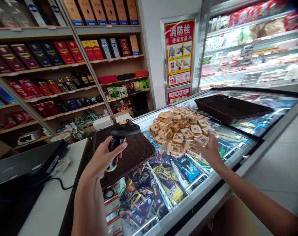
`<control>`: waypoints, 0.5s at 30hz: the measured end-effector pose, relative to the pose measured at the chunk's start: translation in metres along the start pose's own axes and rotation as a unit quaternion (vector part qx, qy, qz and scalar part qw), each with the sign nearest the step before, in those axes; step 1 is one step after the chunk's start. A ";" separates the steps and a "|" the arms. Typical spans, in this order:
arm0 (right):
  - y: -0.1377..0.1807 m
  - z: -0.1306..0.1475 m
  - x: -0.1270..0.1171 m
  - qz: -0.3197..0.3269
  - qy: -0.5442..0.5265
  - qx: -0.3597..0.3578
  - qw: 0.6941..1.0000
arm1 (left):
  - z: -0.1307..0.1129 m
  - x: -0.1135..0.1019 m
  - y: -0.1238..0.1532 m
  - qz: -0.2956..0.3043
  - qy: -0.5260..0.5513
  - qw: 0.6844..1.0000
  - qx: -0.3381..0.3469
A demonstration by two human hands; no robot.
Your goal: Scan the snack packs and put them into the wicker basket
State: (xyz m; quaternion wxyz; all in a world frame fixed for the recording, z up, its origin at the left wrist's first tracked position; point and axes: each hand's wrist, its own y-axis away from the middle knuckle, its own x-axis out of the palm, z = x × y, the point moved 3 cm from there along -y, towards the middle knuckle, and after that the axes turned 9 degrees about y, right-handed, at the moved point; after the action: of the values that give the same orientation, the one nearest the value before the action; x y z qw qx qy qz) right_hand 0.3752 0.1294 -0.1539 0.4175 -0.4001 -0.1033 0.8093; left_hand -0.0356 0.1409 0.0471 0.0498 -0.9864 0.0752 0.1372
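My left hand [102,160] is closed around the grip of a black barcode scanner [119,136], held above a dark brown woven tray [129,150] on the freezer lid. My right hand [209,149] reaches to a pile of small tan packaged snacks with barcode labels [178,127] stacked on the glass. Its fingers pinch one clear-wrapped packet [201,139] at the pile's near right edge.
A glass-topped chest freezer [237,154] holds ice-cream packs. A second dark tray [227,106] lies farther back on the lid. A white counter [53,203] with a black device and cable is at left. Shelves of boxed goods [65,65] stand behind, a chilled display at right.
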 end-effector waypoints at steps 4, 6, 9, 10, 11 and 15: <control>0.001 0.087 0.022 0.038 -0.032 -0.148 0.988 | 0.008 -0.037 0.001 -0.103 0.023 0.994 -0.007; 0.001 0.137 0.046 0.086 -0.051 -0.211 0.972 | 0.012 -0.051 0.002 -0.156 0.029 0.987 0.001; 0.001 0.213 0.097 0.173 -0.062 -0.312 0.932 | 0.018 -0.063 0.004 -0.197 0.037 0.980 0.012; 0.001 0.237 0.117 0.199 -0.059 -0.339 0.917 | 0.019 -0.066 0.005 -0.197 0.041 0.979 0.011; 0.000 0.260 0.139 0.228 -0.053 -0.364 0.901 | 0.020 -0.067 0.006 -0.192 0.045 0.980 0.009; -0.004 0.328 0.218 0.281 -0.008 -0.352 0.893 | 0.020 -0.069 0.011 -0.168 0.065 0.984 0.008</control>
State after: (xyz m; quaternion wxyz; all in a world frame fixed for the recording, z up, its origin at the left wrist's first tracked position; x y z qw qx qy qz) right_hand 0.0643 0.3519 -0.0589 0.0038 -0.5267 -0.2681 0.8067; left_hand -0.1086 0.1419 0.0463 0.0752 -0.9914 -0.0870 0.0623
